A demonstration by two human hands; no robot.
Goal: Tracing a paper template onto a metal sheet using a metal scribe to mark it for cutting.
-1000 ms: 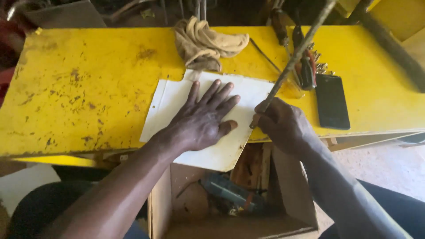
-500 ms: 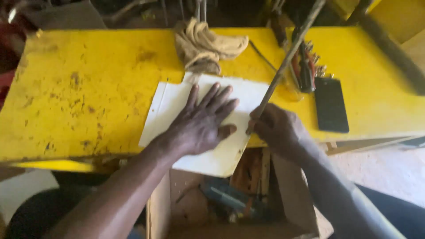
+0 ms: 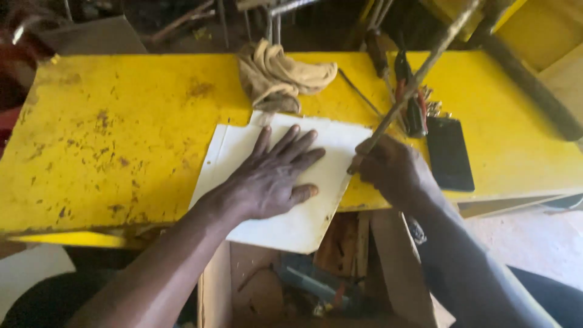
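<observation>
1. Head view: shows white sheet [image 3: 243,146] flat on the yellow counter [image 3: 121,121], with its near corner hanging out past the front edge over an open wooden box [image 3: 388,255].
2. Shows left hand [image 3: 270,179] spread palm-down on the middle of the sheet, fingers splayed, grip released, pressing rather than grasping.
3. Shows right hand [image 3: 395,170] just beside the sheet's right edge, grip clenched round the low end of a long metal tool [image 3: 419,67] that slants up and away to the top of the frame.
4. Reads, as a judgement, as work along the sheet's right edge: tool tip at that edge, sheet pinned down by the flat palm.
5. Calls next, most likely, for firm downward pressure on the sheet and a steady line for the tool, since the overhanging corner has nothing under it.
6. Further out: finds a crumpled tan cloth [image 3: 279,76] touching the sheet's far edge, a dark phone [image 3: 449,152] flat to the right, and red-handled hand tools [image 3: 413,103] near it.
7. Cannot tell the tool's kind: upper end cut off, working tip hidden by the fingers.
8. Cannot make out any mark or cut on the sheet; leaves the box contents dim and unclear.
</observation>
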